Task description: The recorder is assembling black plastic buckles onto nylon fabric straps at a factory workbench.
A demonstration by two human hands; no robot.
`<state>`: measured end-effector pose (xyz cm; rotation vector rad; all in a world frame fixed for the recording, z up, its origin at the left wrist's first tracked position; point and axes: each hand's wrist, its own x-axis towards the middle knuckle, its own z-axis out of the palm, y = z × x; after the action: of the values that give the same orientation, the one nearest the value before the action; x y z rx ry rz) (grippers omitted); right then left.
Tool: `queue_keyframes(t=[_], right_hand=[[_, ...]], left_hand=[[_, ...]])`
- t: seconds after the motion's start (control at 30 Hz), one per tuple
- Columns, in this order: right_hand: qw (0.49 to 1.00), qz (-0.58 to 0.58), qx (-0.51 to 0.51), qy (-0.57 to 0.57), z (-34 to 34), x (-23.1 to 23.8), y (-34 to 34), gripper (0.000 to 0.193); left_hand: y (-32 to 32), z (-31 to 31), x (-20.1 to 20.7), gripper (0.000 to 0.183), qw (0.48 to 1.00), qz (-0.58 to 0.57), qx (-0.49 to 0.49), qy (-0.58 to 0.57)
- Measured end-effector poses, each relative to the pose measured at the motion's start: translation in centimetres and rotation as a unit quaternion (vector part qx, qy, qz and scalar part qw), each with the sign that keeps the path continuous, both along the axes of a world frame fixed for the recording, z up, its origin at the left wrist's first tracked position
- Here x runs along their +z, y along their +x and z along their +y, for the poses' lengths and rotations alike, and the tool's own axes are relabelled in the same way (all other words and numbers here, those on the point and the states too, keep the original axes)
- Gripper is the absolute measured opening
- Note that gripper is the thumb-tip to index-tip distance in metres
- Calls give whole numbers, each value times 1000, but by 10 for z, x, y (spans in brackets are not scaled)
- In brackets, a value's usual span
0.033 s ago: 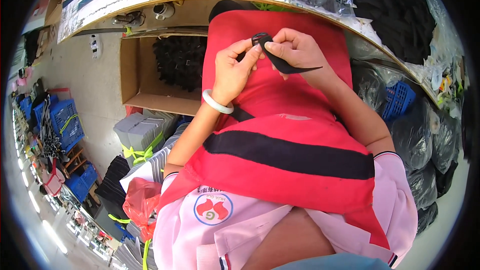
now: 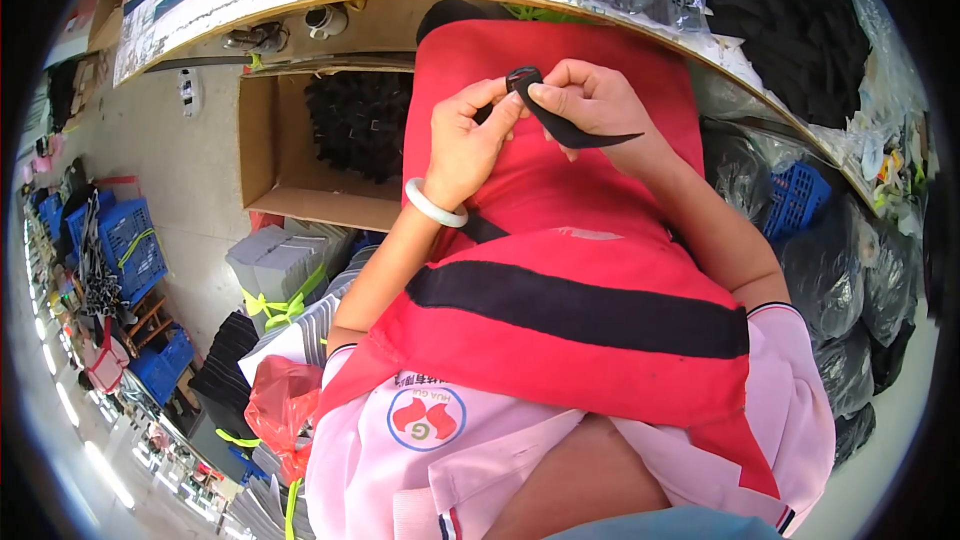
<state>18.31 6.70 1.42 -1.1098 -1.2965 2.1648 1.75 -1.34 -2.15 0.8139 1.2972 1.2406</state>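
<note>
Strap (image 2: 562, 127) meets buckle (image 2: 520, 77), its tail loose, threading unclear; with fingers pinched together, the left hand (image 2: 466, 140) grips the buckle, the right hand (image 2: 600, 105) the strap.

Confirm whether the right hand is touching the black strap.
Touching: the head view shows the right hand with its thumb pressed on the black strap.

Blk strap (image 2: 566, 131) (apron (image 2: 560, 195) red)
</note>
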Motion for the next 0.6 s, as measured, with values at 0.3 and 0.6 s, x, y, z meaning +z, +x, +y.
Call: queue_keyframes(t=[0.3,0.6], right_hand=[[993,22,-9,-117,-2,-2,1,27],[996,34,-70,-49,-7,-26,-4,27]], left_hand=[[-1,1,2,17,968,208,-17,143],[1,1,-4,18,924,326,-19,199]])
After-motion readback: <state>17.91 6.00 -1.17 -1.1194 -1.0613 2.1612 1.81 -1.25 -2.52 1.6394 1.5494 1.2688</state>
